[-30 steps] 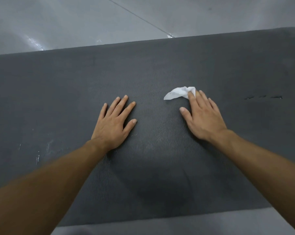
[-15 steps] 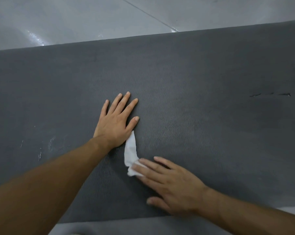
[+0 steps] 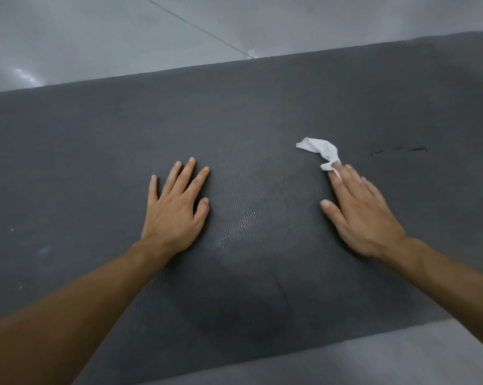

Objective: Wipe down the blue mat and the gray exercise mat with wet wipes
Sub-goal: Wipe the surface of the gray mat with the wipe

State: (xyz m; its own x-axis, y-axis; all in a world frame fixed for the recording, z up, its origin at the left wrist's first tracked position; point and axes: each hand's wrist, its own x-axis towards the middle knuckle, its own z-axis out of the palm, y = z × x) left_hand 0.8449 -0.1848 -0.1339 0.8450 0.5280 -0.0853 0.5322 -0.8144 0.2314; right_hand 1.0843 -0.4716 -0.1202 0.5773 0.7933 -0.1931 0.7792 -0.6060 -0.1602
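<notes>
While the left hand lies flat on the gray mat, palm down, its fingers are straight and fanned a little, with the thumb out to the side. It holds nothing, just resting there. Over to the right hand now: it's out on the right side of the mat, well apart from the left, with the wipe caught under its fingertips. Those fingers are straight and close together, pressing the near end of the wipe down onto the mat. It's a flat press, with the thumb stretched out to the left. The wipe is white and crumpled, and most of it pokes out beyond the fingertips, trailing up and to the left across the mat.

Between the two hands the ribbed surface glints with a wet streak, and nearer the person there's a darker patch. Just right of the wipe sits a short row of dark marks. A few pale specks dot the mat's left side. The mat runs right across the view on a pale, glossy floor, which shows beyond the far edge and again at the near right corner. Both bare forearms come in from the lower corners.
</notes>
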